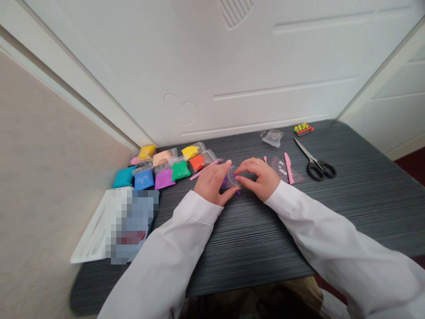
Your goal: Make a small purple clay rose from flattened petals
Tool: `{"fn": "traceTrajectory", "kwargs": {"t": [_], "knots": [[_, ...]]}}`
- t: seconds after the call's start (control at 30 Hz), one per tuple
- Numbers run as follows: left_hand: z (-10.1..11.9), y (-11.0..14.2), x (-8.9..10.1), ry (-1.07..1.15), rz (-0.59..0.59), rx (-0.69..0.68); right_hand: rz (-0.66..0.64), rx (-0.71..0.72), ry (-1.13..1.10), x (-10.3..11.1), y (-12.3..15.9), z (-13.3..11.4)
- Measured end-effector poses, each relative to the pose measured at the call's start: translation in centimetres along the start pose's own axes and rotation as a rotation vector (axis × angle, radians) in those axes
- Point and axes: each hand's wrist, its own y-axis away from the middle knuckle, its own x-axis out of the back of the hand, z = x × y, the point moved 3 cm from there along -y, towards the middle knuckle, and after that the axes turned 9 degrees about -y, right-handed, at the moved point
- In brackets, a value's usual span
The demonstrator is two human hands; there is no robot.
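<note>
My left hand (211, 182) is closed round a small see-through plastic cup (233, 180) that looks tipped toward the right. Purple clay (224, 182) shows through its side, partly hidden by my fingers. My right hand (257, 176) is at the cup's mouth, thumb and forefinger pinched on a small bit of purple clay (235, 176). Below the cup, close to my left thumb, another little purple piece (238, 192) shows. Behind my left hand lie a pink plastic fork (217, 161) and a pink stick, partly covered.
Bags of coloured clay (181, 170) cluster at the back left, above a white sheet and a blurred packet (134, 226). To the right lie a pink plastic knife (288, 168), a clear patterned sheet (278, 165), black-handled scissors (315, 164), a crumpled clear bag (273, 138) and a small yellow-red model (303, 129).
</note>
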Motion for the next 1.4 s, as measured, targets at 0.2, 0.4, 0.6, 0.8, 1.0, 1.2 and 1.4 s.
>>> {"fn": "traceTrajectory", "kwargs": {"t": [0.2, 0.4, 0.6, 0.8, 1.0, 1.2, 1.4], "knots": [[0.6, 0.2, 0.1, 0.065, 0.047, -0.001, -0.042, 0.047, -0.003, -0.3, 0.1, -0.2], [1.3, 0.3, 0.3, 0.104, 0.090, -0.044, -0.025, 0.147, 0.109, -0.5, 0.3, -0.9], [1.2, 0.3, 0.3, 0.106, 0.094, -0.072, -0.120, 0.165, 0.073, -0.8, 0.3, -0.8], [0.9, 0.2, 0.9, 0.053, 0.144, 0.042, -0.110, 0.127, -0.212, -0.1, 0.3, -2.1], [1.0, 0.1, 1.1, -0.013, 0.111, 0.062, -0.111, 0.123, -0.186, -0.5, 0.5, -2.7], [0.7, 0.1, 0.9, 0.053, 0.122, 0.091, -0.057, 0.103, -0.232, -0.4, 0.3, -2.1], [-1.5, 0.2, 0.6, 0.546, 0.040, 0.565, -0.060, -0.079, -0.377, 0.2, 0.1, -1.7]]}}
